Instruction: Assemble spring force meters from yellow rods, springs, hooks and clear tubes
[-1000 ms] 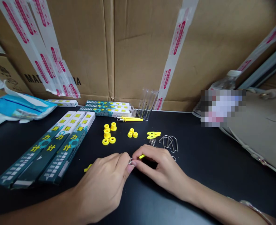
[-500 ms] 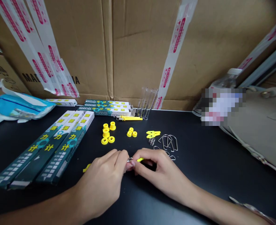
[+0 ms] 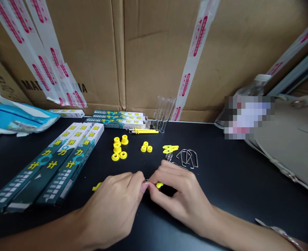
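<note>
My left hand (image 3: 117,202) is closed in a pinch. A small metal wire loop (image 3: 146,181) shows at its fingertips, its other end hidden in the fingers. My right hand (image 3: 178,191) pinches at the same loop, fingertips touching my left ones. A yellow plastic piece (image 3: 159,185) pokes out under its curled fingers. Another yellow end (image 3: 97,187) shows behind my left hand; whether that hand holds it I cannot tell. Just beyond my right hand lie small springs (image 3: 169,157), yellow forked clips (image 3: 170,149) and bent wire hooks (image 3: 187,158).
Yellow flanged caps (image 3: 117,147) and smaller yellow plugs (image 3: 146,147) lie ahead. Behind them are yellow rods (image 3: 146,131), clear tubes (image 3: 162,113) and printed boxes (image 3: 117,119). More long boxes (image 3: 70,164) lie left. A bottle (image 3: 258,85) and a beige bag (image 3: 287,139) stand right.
My right hand has tilted up and curled further over, covering part of the wire pieces behind it. The yellow piece in it has turned. The fingertips remain together around the metal loop.
</note>
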{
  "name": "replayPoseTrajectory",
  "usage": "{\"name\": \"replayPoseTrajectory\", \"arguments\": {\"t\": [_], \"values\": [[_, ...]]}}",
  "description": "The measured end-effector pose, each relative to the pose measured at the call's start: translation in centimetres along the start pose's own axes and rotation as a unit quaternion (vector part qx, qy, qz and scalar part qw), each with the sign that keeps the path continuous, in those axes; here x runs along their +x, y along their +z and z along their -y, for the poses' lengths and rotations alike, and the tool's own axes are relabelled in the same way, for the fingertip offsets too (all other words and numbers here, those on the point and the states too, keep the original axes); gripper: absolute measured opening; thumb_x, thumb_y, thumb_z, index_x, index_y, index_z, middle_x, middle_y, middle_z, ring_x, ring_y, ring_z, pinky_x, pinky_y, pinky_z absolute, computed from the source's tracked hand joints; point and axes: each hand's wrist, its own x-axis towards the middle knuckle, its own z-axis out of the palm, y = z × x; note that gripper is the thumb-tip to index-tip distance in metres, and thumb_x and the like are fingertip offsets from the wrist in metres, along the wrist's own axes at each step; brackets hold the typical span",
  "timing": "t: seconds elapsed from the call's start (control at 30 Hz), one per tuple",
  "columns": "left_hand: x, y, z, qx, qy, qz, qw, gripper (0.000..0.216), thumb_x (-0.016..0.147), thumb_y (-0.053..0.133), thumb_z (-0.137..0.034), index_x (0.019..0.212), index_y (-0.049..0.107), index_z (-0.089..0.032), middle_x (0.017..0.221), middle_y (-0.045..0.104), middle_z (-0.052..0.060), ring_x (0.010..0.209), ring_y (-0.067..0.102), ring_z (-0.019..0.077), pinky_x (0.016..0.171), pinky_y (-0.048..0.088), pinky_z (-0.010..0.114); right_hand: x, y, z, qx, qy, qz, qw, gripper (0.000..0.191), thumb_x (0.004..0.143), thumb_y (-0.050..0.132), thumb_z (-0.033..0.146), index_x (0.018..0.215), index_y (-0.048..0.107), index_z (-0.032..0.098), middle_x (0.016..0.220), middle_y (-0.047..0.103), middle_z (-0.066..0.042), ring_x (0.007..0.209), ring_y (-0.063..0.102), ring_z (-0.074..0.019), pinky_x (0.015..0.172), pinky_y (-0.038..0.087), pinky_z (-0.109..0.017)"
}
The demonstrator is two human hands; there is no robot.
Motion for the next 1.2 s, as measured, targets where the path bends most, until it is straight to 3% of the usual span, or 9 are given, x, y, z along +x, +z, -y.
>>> {"name": "replayPoseTrajectory", "arguments": {"t": [0.27,0.43,0.53,0.67,0.77,0.9,1.07,1.2], "values": [[0.3,0.1,-0.2,0.016,-0.048,-0.035,0.998,0.031,0.098,0.029,-0.014,0.072,0.043,-0.023,0.061,0.058,-0.001,0.051,0.059,0.0185,0.051,0.035,0.032,-0.2,0.1,-0.3,-0.041,-0.059,-0.004,0.997,0.024,0.097,0.054,0.013,0.078,0.069,0.011,0.066,0.062,-0.004,0.06,0.043,-0.0145,0.063,0.039,-0.031],[0.6,-0.3,-0.4,-0.052,-0.107,-0.043,0.992,0.029,0.093,0.034,-0.014,0.066,0.038,-0.023,0.057,0.053,-0.005,0.047,0.052,0.0137,0.049,0.031,0.028,-0.3,-0.1,-0.9,-0.061,-0.082,0.016,0.995,0.021,0.1,0.051,0.013,0.084,0.066,0.012,0.075,0.062,-0.005,0.067,0.045,-0.0161,0.068,0.041,-0.031],[0.5,-0.5,-0.5,-0.08,-0.115,-0.056,0.989,0.028,0.094,0.035,-0.016,0.067,0.039,-0.022,0.059,0.053,-0.006,0.049,0.051,0.0124,0.049,0.031,0.026,-0.2,-0.7,-1.3,-0.017,-0.067,0.056,0.996,0.015,0.101,0.05,0.014,0.094,0.063,0.014,0.086,0.064,-0.005,0.077,0.051,-0.0167,0.076,0.044,-0.031],[0.5,-0.7,-0.5,-0.096,-0.108,-0.069,0.987,0.028,0.096,0.035,-0.016,0.07,0.044,-0.022,0.065,0.055,-0.005,0.056,0.054,0.0125,0.053,0.035,0.025,-0.2,-1.2,-1.2,0.029,0.007,0.063,0.998,0.01,0.1,0.056,0.02,0.108,0.06,0.016,0.094,0.063,-0.003,0.082,0.057,-0.0153,0.077,0.046,-0.028],[0.5,-0.9,-0.5,-0.09,-0.102,-0.08,0.987,0.028,0.097,0.035,-0.015,0.072,0.047,-0.022,0.068,0.055,-0.004,0.062,0.055,0.0139,0.057,0.037,0.026,-0.4,-1.0,-0.7,0.058,0.04,0.064,0.995,0.006,0.1,0.055,0.02,0.102,0.061,0.019,0.091,0.064,-0.001,0.082,0.059,-0.0142,0.077,0.047,-0.026],[0.6,-1.1,-0.6,-0.078,-0.101,-0.083,0.988,0.028,0.096,0.035,-0.014,0.073,0.047,-0.022,0.07,0.055,-0.003,0.065,0.055,0.0152,0.057,0.036,0.027,-0.6,-0.5,0.2,0.07,0.041,0.039,0.996,0.006,0.099,0.057,0.018,0.098,0.062,0.021,0.089,0.066,0.001,0.08,0.061,-0.0129,0.077,0.048,-0.023],[0.6,-1.1,-0.6,-0.056,-0.095,-0.095,0.989,0.027,0.096,0.035,-0.013,0.072,0.044,-0.022,0.069,0.052,-0.002,0.064,0.053,0.0162,0.056,0.035,0.028,-0.9,0.0,0.7,0.049,0.068,-0.011,0.996,0.012,0.097,0.059,0.016,0.108,0.062,0.022,0.094,0.069,0.0,0.077,0.063,-0.0125,0.075,0.05,-0.022],[0.6,-1.0,-0.9,-0.049,-0.095,-0.088,0.99,0.028,0.095,0.034,-0.011,0.071,0.044,-0.022,0.069,0.053,-0.002,0.064,0.053,0.0166,0.056,0.034,0.029,-0.9,0.0,0.9,0.044,0.054,-0.03,0.997,0.009,0.096,0.061,0.014,0.097,0.066,0.021,0.085,0.069,0.001,0.073,0.063,-0.0119,0.071,0.05,-0.021]]}}
